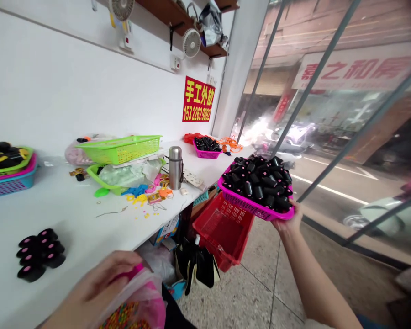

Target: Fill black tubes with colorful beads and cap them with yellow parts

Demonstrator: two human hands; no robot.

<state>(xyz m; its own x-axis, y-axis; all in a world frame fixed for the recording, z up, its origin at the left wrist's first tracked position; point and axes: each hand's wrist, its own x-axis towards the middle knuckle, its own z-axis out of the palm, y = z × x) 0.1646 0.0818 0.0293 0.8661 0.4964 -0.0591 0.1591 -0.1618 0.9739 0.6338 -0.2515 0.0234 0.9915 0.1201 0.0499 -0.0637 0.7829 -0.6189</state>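
Note:
My right hand point(287, 221) grips the near edge of a pink basket point(250, 205) and holds it in the air past the table end. The basket is heaped with black cylinder pieces point(258, 180) with pink dots. My left hand point(99, 285) is curled at the bottom left on a clear plastic bag point(137, 306) with pink and many-coloured small bits inside. Several more black pieces point(39, 253) lie in a cluster on the white table point(89, 214) just left of that hand.
On the table stand green baskets point(121, 148), a steel flask point(175, 167), scattered coloured bits point(147, 192), another pink basket point(205, 148) and stacked baskets point(8, 173) at far left. A red crate point(222, 228) sits on the floor below. A glass front point(329, 114) is on the right.

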